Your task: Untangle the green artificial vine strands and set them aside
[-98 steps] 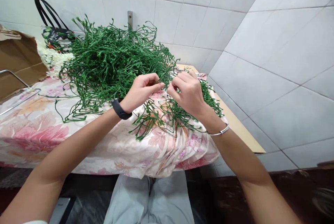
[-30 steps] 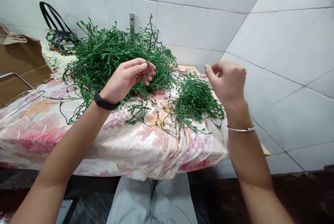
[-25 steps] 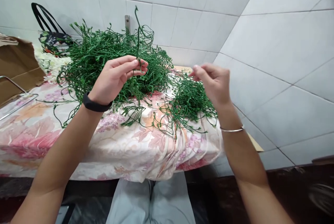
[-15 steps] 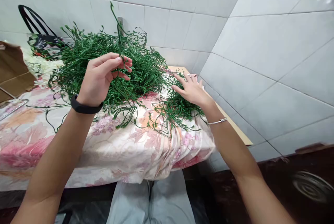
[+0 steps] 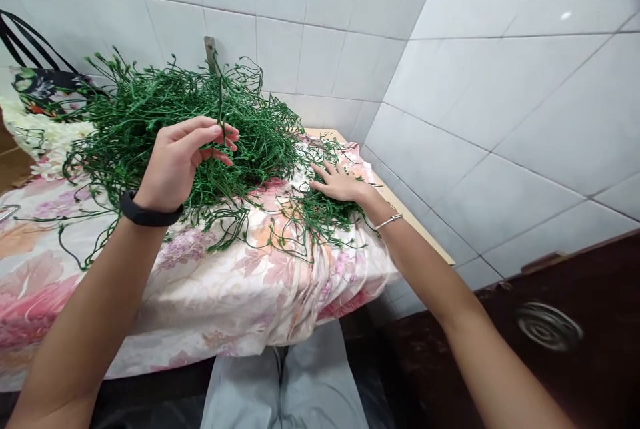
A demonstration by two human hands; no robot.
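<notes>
My left hand (image 5: 187,152), with a black band at the wrist, pinches a green artificial flower stem (image 5: 220,99) between thumb and fingers. The stem stands upright in front of a large heap of green artificial stems (image 5: 150,109). To the right, my right hand (image 5: 340,182) lies with fingers spread on a smaller pile of green stems (image 5: 320,212), palm down. It touches the pile but grips nothing that I can see. A few loose stems trail from both piles over the flowered cloth (image 5: 225,302).
White artificial flowers (image 5: 55,139) and a flowered bag with black handles (image 5: 47,89) sit at the left. A tiled wall (image 5: 320,62) backs the table, and another rises on the right. A metal bracket (image 5: 210,52) is fixed behind the heap.
The view has turned rightward, so things sit further left. My right hand has lowered onto the smaller pile. My left hand still holds the stem.
</notes>
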